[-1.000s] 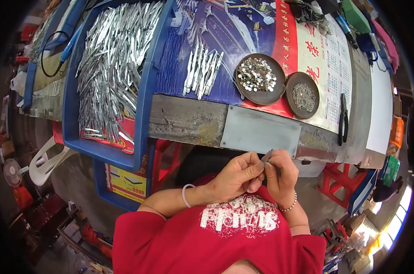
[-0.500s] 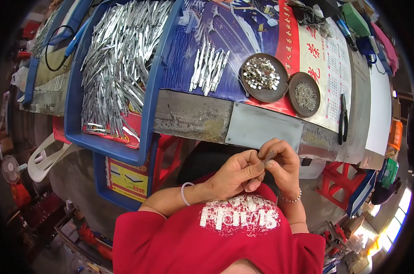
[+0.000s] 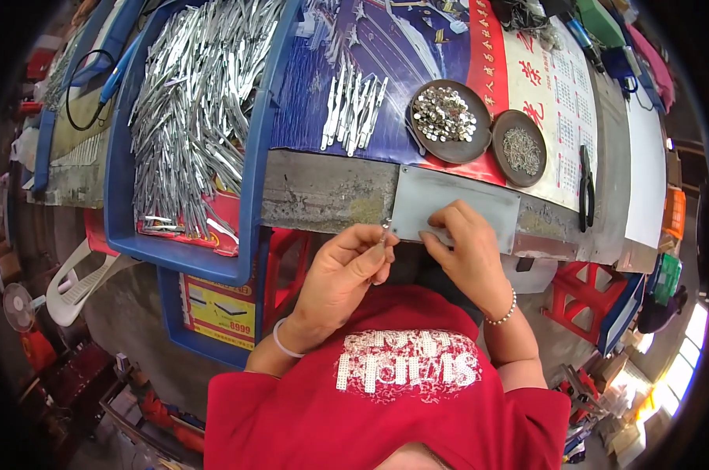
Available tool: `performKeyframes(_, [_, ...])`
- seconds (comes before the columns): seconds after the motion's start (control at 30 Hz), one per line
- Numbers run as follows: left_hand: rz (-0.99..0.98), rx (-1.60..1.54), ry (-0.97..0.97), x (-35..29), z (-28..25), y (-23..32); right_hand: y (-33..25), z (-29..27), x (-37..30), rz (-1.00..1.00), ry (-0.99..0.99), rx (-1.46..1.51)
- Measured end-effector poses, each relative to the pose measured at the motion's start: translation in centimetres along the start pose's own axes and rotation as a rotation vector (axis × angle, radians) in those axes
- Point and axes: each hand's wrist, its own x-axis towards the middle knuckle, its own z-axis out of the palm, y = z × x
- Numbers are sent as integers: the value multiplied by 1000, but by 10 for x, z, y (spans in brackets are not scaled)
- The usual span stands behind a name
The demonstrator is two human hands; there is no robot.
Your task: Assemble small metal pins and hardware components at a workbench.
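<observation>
My left hand [image 3: 340, 274] is closed in a pinch, and a small thin metal piece [image 3: 386, 225] sticks up from between its thumb and fingertips. To its right, my right hand [image 3: 473, 249] hovers by the near edge of a flat grey plate [image 3: 415, 192], thumb and fingers apart, with nothing visible in it. Beyond the plate stands a brown dish [image 3: 470, 147] of small shiny discs. A smaller brown dish [image 3: 511, 120] beside it holds tiny wire-like metal parts. Several flat silver strips [image 3: 354, 110] lie in a row on the blue poster.
A deep blue bin [image 3: 249, 196] heaped with long silver strips [image 3: 202, 102] occupies the left of the bench. Black-handled pliers [image 3: 586, 188] lie at the right. Below the bench edge are a red stool [image 3: 575, 301] and a lower blue crate [image 3: 202, 338].
My hands, together half a second ago, have parted. The left moved left and up with the metal piece; the right let go, opened and rose toward the grey plate.
</observation>
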Motion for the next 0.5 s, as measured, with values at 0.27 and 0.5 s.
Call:
performKeyframes(0.27, [-30, 87, -40, -1, -6, 5, -10, -2, 21, -144, -141, -349])
performKeyframes(0.5, [66, 139, 33, 4, -5, 3, 24, -61, 34, -117, -73, -126])
